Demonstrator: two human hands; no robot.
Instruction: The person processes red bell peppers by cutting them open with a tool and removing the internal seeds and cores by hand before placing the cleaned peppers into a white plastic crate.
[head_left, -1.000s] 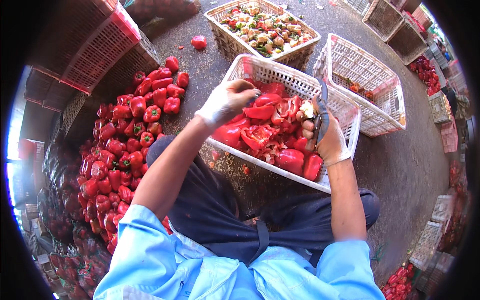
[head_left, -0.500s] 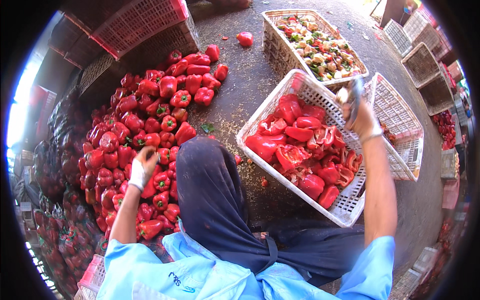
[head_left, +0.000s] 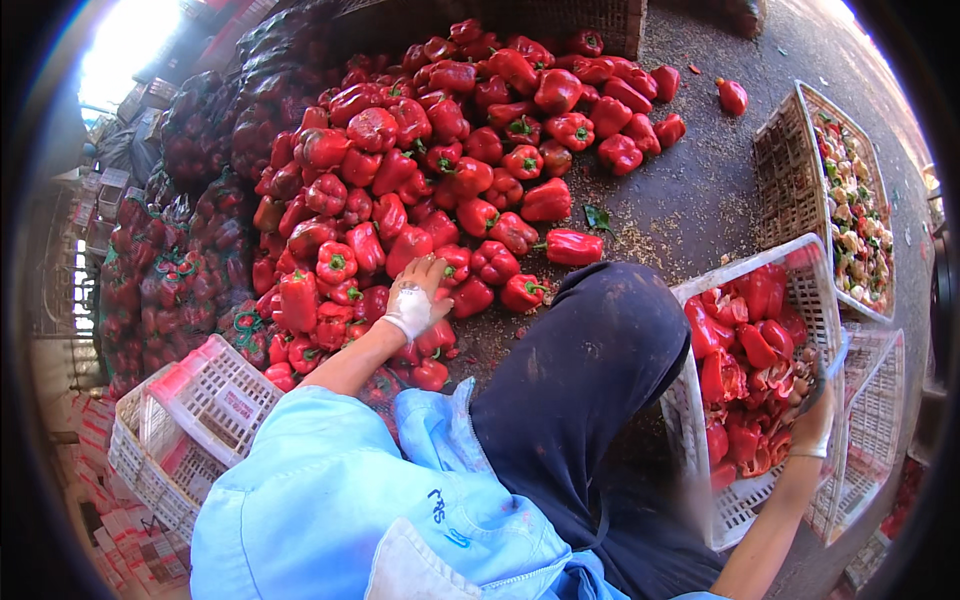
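Observation:
My left hand [head_left: 418,295], with a white wrap over palm and wrist, reaches onto a big heap of whole red bell peppers [head_left: 470,180]. Its fingers are stretched out and touch the peppers under them. My right hand [head_left: 815,415], also wrapped in white, is closed on a knife [head_left: 821,385], partly hidden and blurred, with the blade pointing away from me. This hand is at the right side of a white plastic crate [head_left: 690,440] containing cut, opened red pepper pieces [head_left: 745,370].
A crate of pepper cores and scraps [head_left: 855,215] stands at the far right. Another white crate [head_left: 870,420] is beside the pepper-piece crate. Net bags of peppers [head_left: 165,280] are piled at left, near white crates [head_left: 215,395]. One loose pepper [head_left: 732,97] lies on the floor.
The view has swung left, so everything appears further right. My right hand with the knife has come down from the scrap crates to the pepper-piece crate. My left hand's fingers have stretched out.

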